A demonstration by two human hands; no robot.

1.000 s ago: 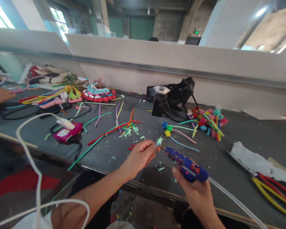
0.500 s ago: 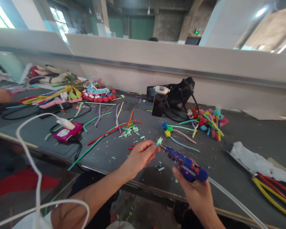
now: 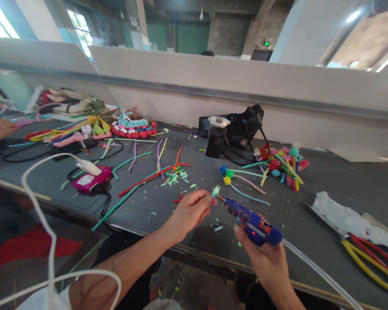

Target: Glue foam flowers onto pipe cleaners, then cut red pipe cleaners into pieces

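Observation:
Between the fingertips of my left hand (image 3: 194, 209) is a small pale green flower (image 3: 216, 190) with a bit of blue at its base. My right hand (image 3: 268, 262) is wrapped round a blue glue gun (image 3: 252, 221), whose red light is lit. The gun's metal nozzle points left and is at the flower's base; whether they touch I cannot tell. A clear glue stick (image 3: 317, 269) runs out of the gun's rear. Just beyond, blue, green and yellow flowers (image 3: 227, 181) on fuzzy stems lie on the table.
Green scraps (image 3: 174, 177) and loose fuzzy strips (image 3: 139, 178) lie to the left, near a magenta power adapter (image 3: 91, 178) with a white cable. A flower bunch (image 3: 284, 163), black bag (image 3: 245, 127) and yellow-and-red-handled scissors (image 3: 368, 262) are rightward. Another person's hand (image 3: 0, 130) is far left.
My hands, the flower and the glue gun hold almost the same place. At the far left, the other person's hand has shifted slightly.

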